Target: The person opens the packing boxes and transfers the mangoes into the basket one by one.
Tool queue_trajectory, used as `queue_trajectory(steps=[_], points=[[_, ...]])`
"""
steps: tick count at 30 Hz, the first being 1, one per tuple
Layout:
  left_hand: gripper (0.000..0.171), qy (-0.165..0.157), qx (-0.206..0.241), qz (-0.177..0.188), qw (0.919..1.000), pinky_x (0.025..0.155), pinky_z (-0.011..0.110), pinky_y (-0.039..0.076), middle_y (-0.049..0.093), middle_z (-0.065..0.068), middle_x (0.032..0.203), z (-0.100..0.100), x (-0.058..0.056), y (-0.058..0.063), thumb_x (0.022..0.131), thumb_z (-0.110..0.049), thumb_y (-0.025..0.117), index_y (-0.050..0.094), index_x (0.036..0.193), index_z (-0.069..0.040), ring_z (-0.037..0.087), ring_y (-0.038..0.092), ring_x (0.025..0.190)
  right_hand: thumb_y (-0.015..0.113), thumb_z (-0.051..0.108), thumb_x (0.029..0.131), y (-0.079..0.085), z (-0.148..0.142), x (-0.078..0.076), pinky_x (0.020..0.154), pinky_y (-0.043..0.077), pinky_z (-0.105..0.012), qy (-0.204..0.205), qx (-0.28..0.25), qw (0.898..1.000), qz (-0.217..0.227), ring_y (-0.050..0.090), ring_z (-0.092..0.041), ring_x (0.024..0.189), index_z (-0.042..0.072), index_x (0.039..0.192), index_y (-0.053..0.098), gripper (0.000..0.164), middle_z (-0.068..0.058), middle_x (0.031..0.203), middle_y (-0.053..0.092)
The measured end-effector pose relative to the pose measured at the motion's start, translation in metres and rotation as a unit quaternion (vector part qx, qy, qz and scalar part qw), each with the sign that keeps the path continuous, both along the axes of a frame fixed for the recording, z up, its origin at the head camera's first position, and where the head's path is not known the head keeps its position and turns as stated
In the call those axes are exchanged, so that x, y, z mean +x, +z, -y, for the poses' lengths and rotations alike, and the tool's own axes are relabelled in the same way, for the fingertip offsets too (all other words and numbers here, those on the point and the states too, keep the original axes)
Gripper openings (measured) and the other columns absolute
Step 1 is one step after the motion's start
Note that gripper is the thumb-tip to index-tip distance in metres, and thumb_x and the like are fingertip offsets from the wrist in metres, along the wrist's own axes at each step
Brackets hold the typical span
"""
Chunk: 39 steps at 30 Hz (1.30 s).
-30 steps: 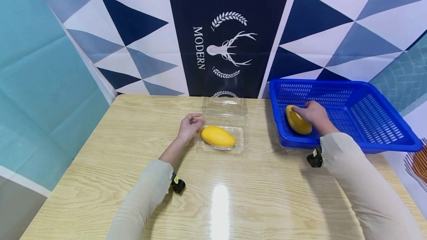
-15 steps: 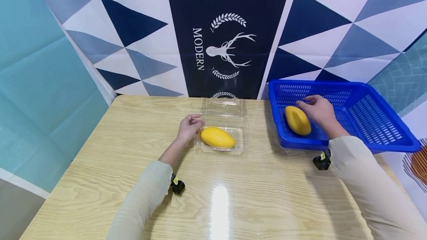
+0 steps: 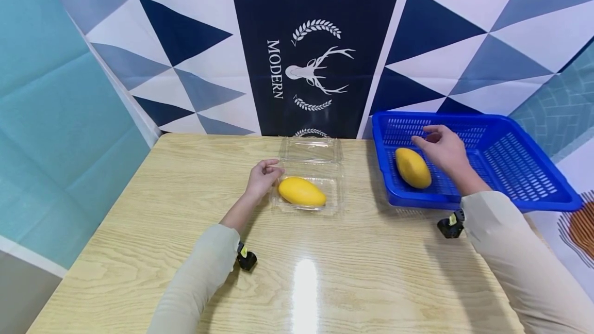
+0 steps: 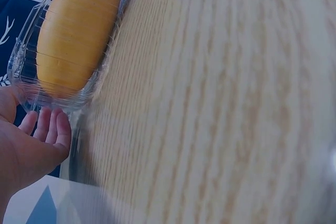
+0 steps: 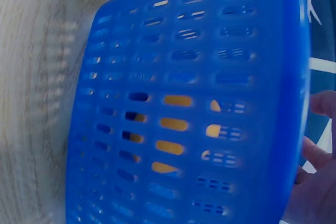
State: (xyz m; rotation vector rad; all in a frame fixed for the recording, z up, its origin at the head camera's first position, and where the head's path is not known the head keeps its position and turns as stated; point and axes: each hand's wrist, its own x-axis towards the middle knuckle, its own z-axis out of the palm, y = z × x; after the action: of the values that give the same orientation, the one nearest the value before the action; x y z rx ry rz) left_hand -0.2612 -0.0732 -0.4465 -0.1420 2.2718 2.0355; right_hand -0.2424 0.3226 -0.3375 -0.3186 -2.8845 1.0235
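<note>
A clear plastic clamshell box (image 3: 335,183) stands with its lid (image 3: 312,150) folded back, and one yellow mango (image 3: 301,191) lies inside it. My left hand (image 3: 263,179) pinches the box's left edge; in the left wrist view its fingers (image 4: 54,128) curl at the end of the box. A second mango (image 3: 413,168) rests in the left end of a blue plastic basket (image 3: 468,205). Over the basket, my right hand (image 3: 444,152) is held with thumb and fingers apart, to the right of that mango and holding nothing. In the right wrist view, the basket wall (image 5: 273,77) hides much of the mango.
Both containers are on a light wood table (image 3: 213,169). Close behind it hangs a patterned cloth (image 3: 320,76) with triangles and a deer head. The basket's raised rim (image 3: 547,153) surrounds the right hand's area, and its right end reaches the table's edge.
The right hand has let go of the mango in the basket and drawn up and to the right, its fingers parting. The left hand and the box have stayed put.
</note>
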Motion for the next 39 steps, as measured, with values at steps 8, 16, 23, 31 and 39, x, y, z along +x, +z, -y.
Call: queue_trajectory(steps=[8,16,23,31,39], points=[[0.039,0.000,0.001,0.001,1.0000,0.059,0.018,0.046,0.061,0.009,0.098,0.001,0.000,0.000,0.086,-0.010,0.065,0.055,0.123,-0.002,0.009,0.050,0.064,0.044,0.059,0.089,0.004,0.006,0.001,0.097,0.039,-0.059,0.005,-0.002,1.000,-0.010,0.042,-0.043,0.118,0.001,0.140,0.035,0.078,-0.030,0.133,0.043],[0.040,0.000,0.000,0.000,1.0000,0.059,0.017,0.046,0.061,0.009,0.098,0.000,-0.001,0.000,0.086,-0.010,0.064,0.054,0.124,-0.001,0.007,0.051,0.066,0.045,0.061,0.088,0.008,0.011,0.001,0.098,0.038,-0.060,0.020,-0.005,1.000,-0.012,0.041,-0.043,0.121,0.002,0.140,0.036,0.079,-0.029,0.135,0.043],[0.041,0.000,-0.001,-0.004,1.0000,0.059,0.016,0.046,0.062,0.010,0.098,0.001,-0.001,0.001,0.086,-0.009,0.064,0.053,0.124,0.000,0.006,0.052,0.068,0.045,0.060,0.088,0.012,0.017,0.000,0.098,0.038,-0.059,0.026,-0.005,1.000,-0.016,0.041,-0.042,0.121,0.004,0.140,0.037,0.076,-0.028,0.135,0.043],[0.041,-0.002,-0.002,-0.004,1.0000,0.058,0.016,0.045,0.061,0.009,0.097,0.000,0.000,0.003,0.086,-0.009,0.064,0.053,0.124,0.001,0.006,0.051,0.065,0.046,0.062,0.087,0.012,0.019,0.000,0.097,0.039,-0.058,0.034,-0.006,0.999,-0.019,0.043,-0.042,0.120,0.004,0.138,0.040,0.077,-0.027,0.134,0.045],[0.039,-0.003,-0.005,-0.004,1.0000,0.058,0.016,0.046,0.063,0.010,0.099,0.000,0.000,0.001,0.087,-0.010,0.064,0.054,0.124,-0.001,0.006,0.051,0.067,0.047,0.061,0.087,0.013,0.021,0.002,0.096,0.039,-0.058,0.041,-0.005,0.999,-0.015,0.045,-0.041,0.119,0.004,0.136,0.042,0.076,-0.027,0.132,0.047]])
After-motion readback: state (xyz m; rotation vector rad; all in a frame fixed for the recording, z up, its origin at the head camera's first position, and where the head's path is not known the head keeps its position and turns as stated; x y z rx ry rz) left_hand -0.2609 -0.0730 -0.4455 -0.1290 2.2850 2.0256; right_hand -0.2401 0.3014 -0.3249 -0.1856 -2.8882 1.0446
